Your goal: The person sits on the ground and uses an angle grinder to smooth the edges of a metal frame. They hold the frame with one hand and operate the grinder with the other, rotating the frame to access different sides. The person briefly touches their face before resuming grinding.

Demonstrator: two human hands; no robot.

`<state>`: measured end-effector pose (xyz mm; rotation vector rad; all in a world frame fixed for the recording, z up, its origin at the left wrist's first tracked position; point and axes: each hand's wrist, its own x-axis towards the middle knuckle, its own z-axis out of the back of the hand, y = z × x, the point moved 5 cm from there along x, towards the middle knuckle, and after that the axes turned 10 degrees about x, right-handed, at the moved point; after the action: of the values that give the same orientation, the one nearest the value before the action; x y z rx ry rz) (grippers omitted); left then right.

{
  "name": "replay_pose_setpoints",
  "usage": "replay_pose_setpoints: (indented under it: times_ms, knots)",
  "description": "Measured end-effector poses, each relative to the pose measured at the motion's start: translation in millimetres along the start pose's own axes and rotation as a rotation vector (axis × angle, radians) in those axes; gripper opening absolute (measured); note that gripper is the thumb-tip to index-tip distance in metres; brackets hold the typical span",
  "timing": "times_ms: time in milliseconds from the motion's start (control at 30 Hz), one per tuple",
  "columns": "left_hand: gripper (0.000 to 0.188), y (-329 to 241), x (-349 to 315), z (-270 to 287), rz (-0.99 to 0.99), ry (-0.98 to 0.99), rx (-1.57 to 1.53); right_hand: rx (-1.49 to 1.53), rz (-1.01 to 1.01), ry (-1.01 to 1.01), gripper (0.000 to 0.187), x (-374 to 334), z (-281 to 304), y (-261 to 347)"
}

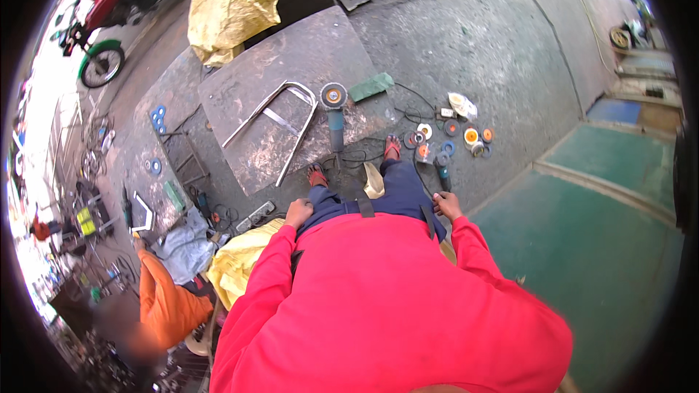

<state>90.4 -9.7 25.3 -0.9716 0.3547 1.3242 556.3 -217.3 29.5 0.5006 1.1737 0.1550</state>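
My left hand [299, 212] rests by the left thigh of my blue trousers, holding nothing that I can see. Beside the right thigh is my right hand [446, 205], also with nothing visible in it. Ahead of my feet, an angle grinder [335, 118] with a round disc lies on a worn metal sheet [291, 51]. Left of it lies a bent metal tube frame [297, 125] with a crossbar. A green block-shaped piece [371, 86] sits right of the disc. Nearer my right hand is a smaller grinder [443, 167] on the floor.
Several grinding discs [472, 135] lie scattered to the right, near cables. A yellow sack [229, 14] stands at the far edge. On the left, a person in orange [171, 298] works near a power strip [255, 216]. A motorcycle [102, 58] stands far left; green panels [568, 225] flank my right.
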Motion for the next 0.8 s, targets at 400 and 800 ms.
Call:
replay_pose_setpoints:
  times_ms: [400, 800]
  knots:
    - [0.026, -75.4, -55.5, -27.2, 0.158, 0.063, 0.225, -0.136, 0.363, 0.073, 0.032, 168.6, 61.4, 164.9]
    - [0.024, 37.9, 80.9, -23.0, 0.193, -0.467, 0.295, -0.456, 0.562, 0.68, 0.031, 182.3, -261.4, 84.6]
